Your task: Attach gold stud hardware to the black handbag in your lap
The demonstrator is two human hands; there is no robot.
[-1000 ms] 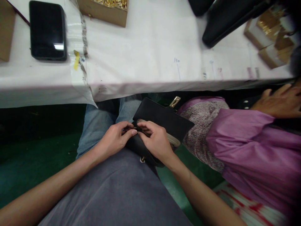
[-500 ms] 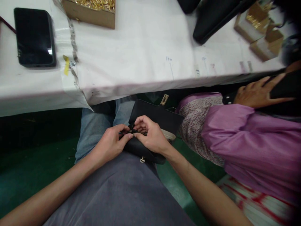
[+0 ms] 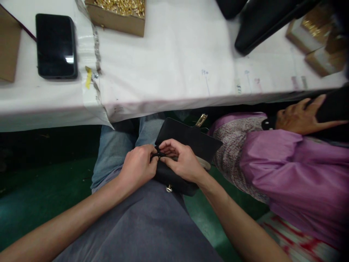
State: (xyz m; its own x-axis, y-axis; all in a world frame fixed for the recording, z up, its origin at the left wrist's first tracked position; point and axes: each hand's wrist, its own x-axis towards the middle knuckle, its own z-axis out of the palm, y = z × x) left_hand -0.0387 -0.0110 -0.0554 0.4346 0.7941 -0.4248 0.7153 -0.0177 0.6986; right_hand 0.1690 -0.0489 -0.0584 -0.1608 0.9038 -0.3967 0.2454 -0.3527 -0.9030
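A black handbag [image 3: 174, 178] rests on my lap, its flap [image 3: 188, 136] folded back away from me. A gold clasp plate [image 3: 201, 120] sticks out from the flap's far edge, and a gold turn-lock [image 3: 169, 188] is on the bag's near side. At the bag's left end, my left hand [image 3: 139, 162] is closed, thumb and forefinger pinching a thin black strap [image 3: 159, 155]. My right hand [image 3: 184, 160] meets it there, its thumb and fingertips closed on the same strap, with the other fingers curled. The fingertips partly cover the strap's end.
On the white-covered table [image 3: 169, 65] stand a black phone-like device [image 3: 56, 45], a cardboard box [image 3: 117, 23] of gold pieces and a long black item [image 3: 261, 32]. More small boxes [image 3: 307, 40] lie at right. Beside me, a co-worker's hand [image 3: 297, 116] holds something black.
The view has shifted slightly, so everything sits further right. My left fingers have curled in more tightly at the strap; both hands stay at the same end of the bag.
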